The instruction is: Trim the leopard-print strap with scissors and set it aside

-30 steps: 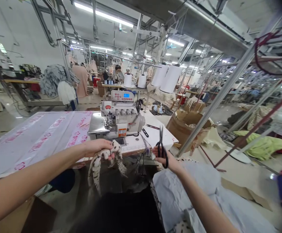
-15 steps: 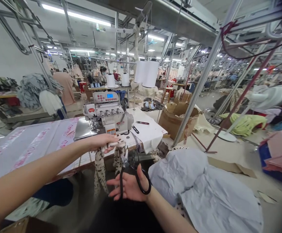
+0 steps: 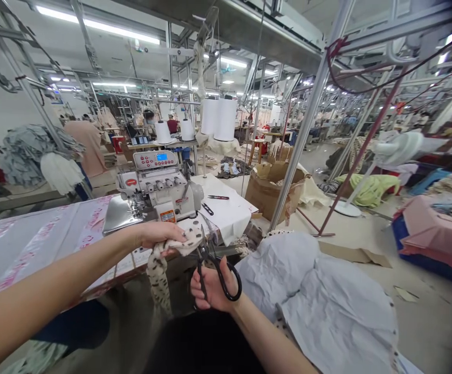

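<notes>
Risen since before, right hand (image 3: 210,285) sets scissors (image 3: 212,265) against spotted fabric (image 3: 163,259).

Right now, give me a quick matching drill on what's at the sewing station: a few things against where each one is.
Things:
1. scissors
2. spotted fabric piece
3. sewing machine
4. white thread cones

Places:
A. on the table top
B. in the left hand
C. raised behind the machine
D. in the right hand

Pairs: 1-D, 2-B, 3-A, 4-C
</notes>
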Available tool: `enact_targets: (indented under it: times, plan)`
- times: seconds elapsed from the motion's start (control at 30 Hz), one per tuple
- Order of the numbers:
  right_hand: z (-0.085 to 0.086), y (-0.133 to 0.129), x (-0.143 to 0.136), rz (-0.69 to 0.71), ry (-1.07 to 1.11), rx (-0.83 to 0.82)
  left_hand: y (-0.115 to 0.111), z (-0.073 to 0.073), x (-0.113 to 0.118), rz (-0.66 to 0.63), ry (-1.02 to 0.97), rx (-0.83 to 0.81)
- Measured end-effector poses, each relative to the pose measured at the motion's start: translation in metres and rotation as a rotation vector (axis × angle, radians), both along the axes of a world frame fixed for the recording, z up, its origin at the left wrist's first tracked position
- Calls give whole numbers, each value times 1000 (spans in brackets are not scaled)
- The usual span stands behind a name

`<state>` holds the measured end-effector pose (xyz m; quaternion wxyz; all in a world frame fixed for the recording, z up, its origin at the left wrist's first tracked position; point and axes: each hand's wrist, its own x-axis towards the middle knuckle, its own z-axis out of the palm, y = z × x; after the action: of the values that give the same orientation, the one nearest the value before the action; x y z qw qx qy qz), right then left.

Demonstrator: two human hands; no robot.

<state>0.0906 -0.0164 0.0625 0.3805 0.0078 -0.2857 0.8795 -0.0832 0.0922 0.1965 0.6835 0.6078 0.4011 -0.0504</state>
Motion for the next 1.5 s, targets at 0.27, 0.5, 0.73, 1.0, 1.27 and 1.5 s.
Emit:
enact_targets:
  times: [0.27, 0.5, 0.73, 1.0, 1.27, 1.5]
  plan:
    - [-2, -7, -5, -107, 23, 72, -10, -7, -10, 115, -236, 106]
    - [-6, -13, -13, -104, 24, 97, -9, -19, -7, 55, -226, 38]
    - [4, -24, -2, 102, -141, 112, -5, -18, -8, -65, -172, -16]
    - [16, -30, -12, 132, -41, 30, -14, -33, -4, -134, -24, -58]
    - [-4, -36, -23, -37, 155, -58, -29, -37, -10, -208, 69, -78]
    - [-8, -22, -3, -522, -142, 18, -39, -44, -20, -110, -137, -114]
